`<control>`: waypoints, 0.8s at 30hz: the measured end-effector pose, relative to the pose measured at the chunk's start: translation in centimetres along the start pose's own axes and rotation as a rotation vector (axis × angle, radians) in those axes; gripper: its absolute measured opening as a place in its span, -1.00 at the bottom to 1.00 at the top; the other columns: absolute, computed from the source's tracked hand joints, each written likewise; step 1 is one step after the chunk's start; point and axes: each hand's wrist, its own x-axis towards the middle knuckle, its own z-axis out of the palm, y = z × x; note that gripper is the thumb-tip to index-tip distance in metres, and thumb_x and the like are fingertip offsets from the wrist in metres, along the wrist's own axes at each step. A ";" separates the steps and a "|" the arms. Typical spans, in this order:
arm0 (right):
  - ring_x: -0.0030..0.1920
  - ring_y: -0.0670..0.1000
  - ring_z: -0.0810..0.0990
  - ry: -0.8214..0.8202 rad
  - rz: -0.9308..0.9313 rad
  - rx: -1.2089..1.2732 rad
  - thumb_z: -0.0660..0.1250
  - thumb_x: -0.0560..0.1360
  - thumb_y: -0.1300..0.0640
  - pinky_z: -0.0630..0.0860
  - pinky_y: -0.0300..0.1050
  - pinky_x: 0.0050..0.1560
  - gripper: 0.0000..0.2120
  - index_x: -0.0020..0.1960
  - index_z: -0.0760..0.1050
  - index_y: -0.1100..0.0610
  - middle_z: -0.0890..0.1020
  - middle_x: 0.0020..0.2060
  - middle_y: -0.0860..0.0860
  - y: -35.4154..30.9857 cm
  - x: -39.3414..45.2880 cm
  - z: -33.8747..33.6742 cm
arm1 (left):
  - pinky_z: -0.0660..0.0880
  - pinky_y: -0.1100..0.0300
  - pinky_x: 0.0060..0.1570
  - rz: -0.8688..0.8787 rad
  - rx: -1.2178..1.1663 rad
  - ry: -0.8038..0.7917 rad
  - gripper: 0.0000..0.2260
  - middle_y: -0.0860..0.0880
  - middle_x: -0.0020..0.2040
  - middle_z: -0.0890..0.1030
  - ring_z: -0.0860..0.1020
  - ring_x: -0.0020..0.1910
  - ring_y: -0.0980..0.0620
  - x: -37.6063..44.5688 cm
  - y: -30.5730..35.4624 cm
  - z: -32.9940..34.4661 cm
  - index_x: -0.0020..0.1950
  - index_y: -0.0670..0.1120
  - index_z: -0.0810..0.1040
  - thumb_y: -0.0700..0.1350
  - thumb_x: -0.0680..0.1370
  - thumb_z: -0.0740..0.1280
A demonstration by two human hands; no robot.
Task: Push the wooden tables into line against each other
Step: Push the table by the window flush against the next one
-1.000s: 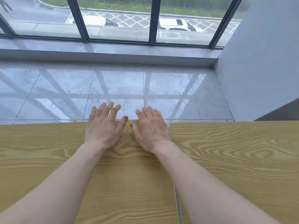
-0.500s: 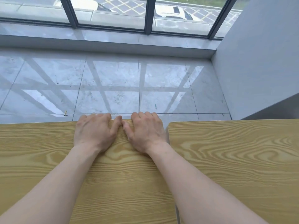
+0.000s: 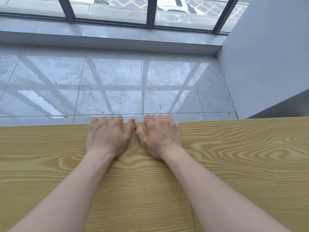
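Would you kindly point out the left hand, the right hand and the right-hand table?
left hand (image 3: 107, 136): head view, back of the hand.
right hand (image 3: 160, 136): head view, back of the hand.
right-hand table (image 3: 250, 156): head view, bare top.

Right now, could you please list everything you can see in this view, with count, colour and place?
Left wooden table: one, light yellow-brown grain, foreground left and centre, under both hands.
Right wooden table: one, same colour, foreground right, its far edge set slightly beyond the left table's.
Floor tiles: several, glossy grey, beyond the tables.
Small yellow item: one, on the floor, left.
Small green item: one, on the floor, centre right.
Window frame: dark bars, top.
Cars: two, white, outside.
Wall: grey, right.
Left hand: fingers curled over the left table's far edge.
Right hand: the same, beside it.
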 end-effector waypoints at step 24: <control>0.59 0.14 0.19 0.079 -0.085 0.052 0.08 0.65 -0.11 0.02 0.11 0.61 -0.46 0.55 0.29 0.12 0.35 0.54 0.15 -0.9 -5.9 -1.1 | 0.19 -0.13 0.50 -0.006 -0.081 0.186 -0.53 -0.12 0.41 0.50 0.38 0.42 -0.18 -5.6 1.0 -2.9 0.39 -0.08 0.48 0.16 0.62 0.10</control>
